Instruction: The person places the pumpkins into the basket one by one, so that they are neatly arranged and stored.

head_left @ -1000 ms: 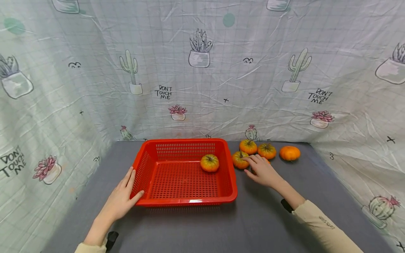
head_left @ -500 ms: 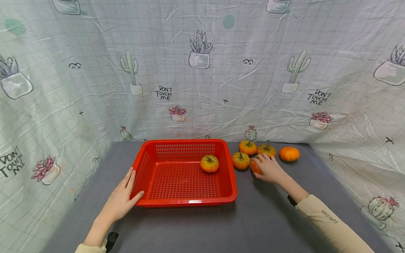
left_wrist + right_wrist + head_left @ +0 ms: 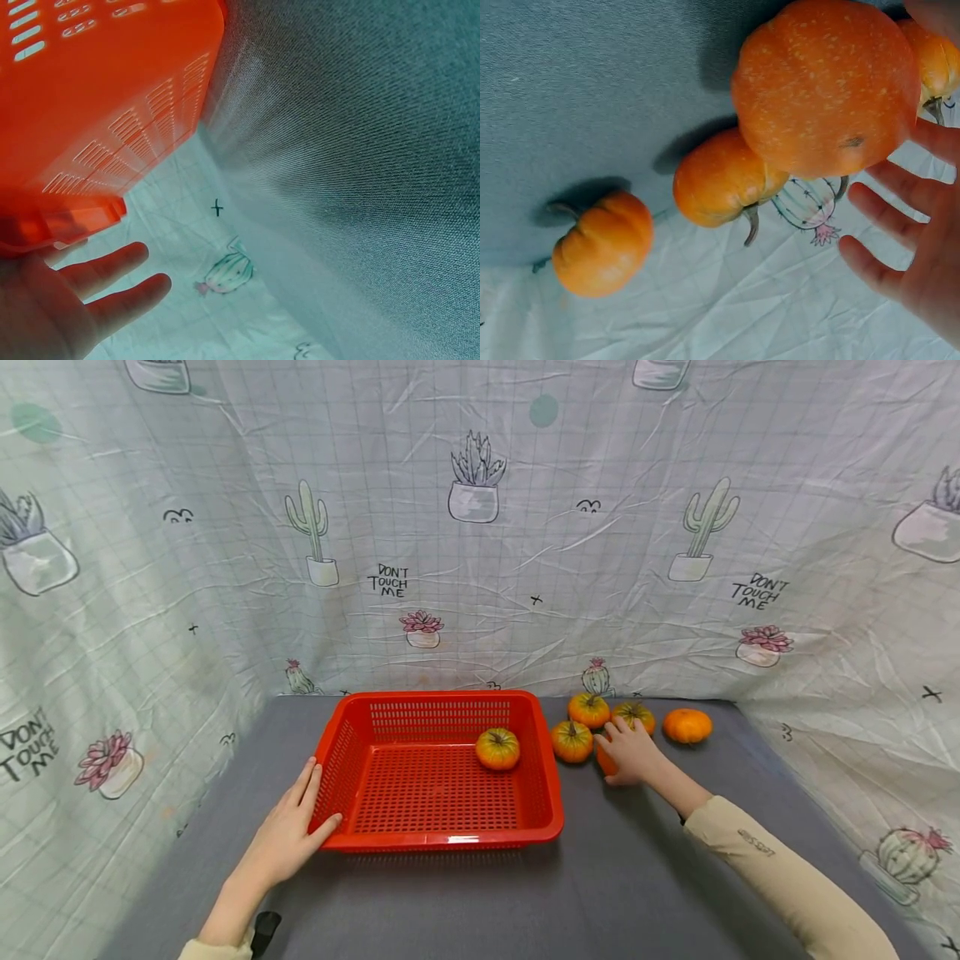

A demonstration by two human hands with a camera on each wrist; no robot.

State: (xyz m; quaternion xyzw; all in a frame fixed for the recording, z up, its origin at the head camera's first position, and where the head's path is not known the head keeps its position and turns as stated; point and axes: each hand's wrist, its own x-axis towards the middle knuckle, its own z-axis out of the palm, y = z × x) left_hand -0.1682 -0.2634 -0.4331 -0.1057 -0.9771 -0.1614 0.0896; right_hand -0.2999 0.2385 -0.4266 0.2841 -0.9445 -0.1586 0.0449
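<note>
A red plastic basket (image 3: 438,837) stands on the grey table, with one small orange pumpkin (image 3: 497,749) inside at its right. My left hand (image 3: 281,839) rests on the basket's left rim, thumb along the front corner and fingers extended. Right of the basket, my right hand (image 3: 630,756) holds an orange pumpkin (image 3: 825,90), thumb on the near side and fingers spread on the far side. The right wrist view shows the outer fingers fairly straight and off its skin. In the head view my hand covers most of this pumpkin.
Close by on the table sit a striped pumpkin (image 3: 572,742), another pumpkin (image 3: 588,711) behind it, and a third pumpkin (image 3: 633,713) partly behind my right hand. Farther right lies a plain orange pumpkin (image 3: 687,726). A cactus-print cloth (image 3: 480,602) hangs along the back and sides.
My right hand went from beside the striped pumpkin rightward onto the orange pumpkin, then its wrist turned and the fingers spread around it. Left hand and basket stayed put.
</note>
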